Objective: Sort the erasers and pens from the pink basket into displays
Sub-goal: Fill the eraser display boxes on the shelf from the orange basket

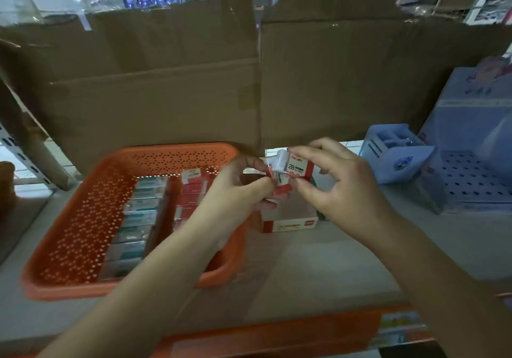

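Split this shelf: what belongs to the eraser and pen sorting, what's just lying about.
In the job: basket, boxes inside it, eraser pack held by left hand and right hand, red-and-white display box.
Lying about: cardboard sheets, blue organiser, blue holed stand (maybe a pen display).

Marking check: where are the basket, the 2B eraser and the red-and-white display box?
basket (177,148): head view, on the far rim.
2B eraser (294,167): head view, on its printed label.
display box (289,226): head view, on the front wall.
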